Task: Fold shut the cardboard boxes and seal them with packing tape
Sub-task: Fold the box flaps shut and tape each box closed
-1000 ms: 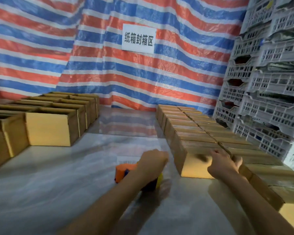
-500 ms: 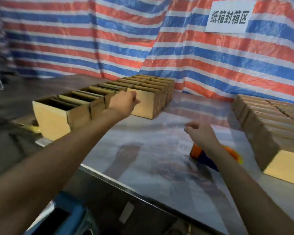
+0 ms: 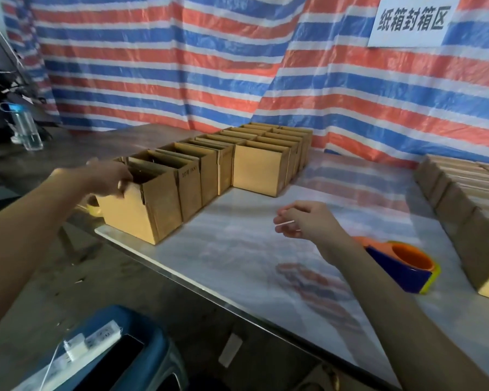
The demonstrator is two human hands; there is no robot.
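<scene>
- Striped tarpaulin (image 3: 181, 66) in red, blue and white hangs behind the work place, and a white sign (image 3: 412, 21) with Chinese characters is fixed on it.
- A pale table (image 3: 237, 263) carries two groups of cartons, well apart from each other.
- On the left side stand the open boxes (image 3: 251, 153) in two tight rows, all with their tops not yet folded.
- On the right edge lie the closed boxes (image 3: 463, 193), with flaps down. Whether tape is on them I cannot tell.
- The left hand (image 3: 105, 179) reaches to the nearest open box (image 3: 136, 213) at the table corner. Its grip is closed on the top edge of this box, with the fingers curled over the rim.
- The right hand (image 3: 308, 221) hovers over the middle of the table. Its grip holds nothing and the fingers are only loosely bent.
- The tape dispenser (image 3: 401, 266), orange and blue, lies on the table just behind the right wrist, and nobody touches it.
- My judgement is that the work is perhaps half done: one group seems finished, but many boxes on the left wait for folding and taping.
- The step now in hand seems to be fetching one open box toward the middle.
- A water bottle (image 3: 26, 125) stands far left, and a power strip (image 3: 96, 342) lies below the table.
</scene>
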